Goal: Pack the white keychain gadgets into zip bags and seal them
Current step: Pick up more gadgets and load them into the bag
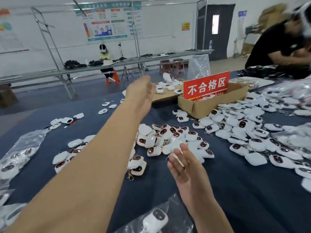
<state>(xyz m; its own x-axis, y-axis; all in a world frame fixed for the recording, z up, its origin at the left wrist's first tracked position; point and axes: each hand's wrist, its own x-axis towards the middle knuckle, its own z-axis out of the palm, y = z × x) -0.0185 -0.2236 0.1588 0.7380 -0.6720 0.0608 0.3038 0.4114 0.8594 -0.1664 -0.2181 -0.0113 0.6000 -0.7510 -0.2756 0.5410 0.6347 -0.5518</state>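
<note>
Right now your left hand (141,92) reaches toward the upper middle of the frame, blurred, fingers seemingly loose and empty. Your right hand (182,163) hovers at lower centre, fingers nearly straight; a small key ring shows at its fingertips, but whether it is pinched cannot be told. White rounded plastic keychain gadgets (168,137) lie heaped on the dark blue cloth-covered counter (244,190). Take one by its body, slide it into the clear plastic zip bag (175,209) at the bottom edge, then press the seal along its whole length.
</note>
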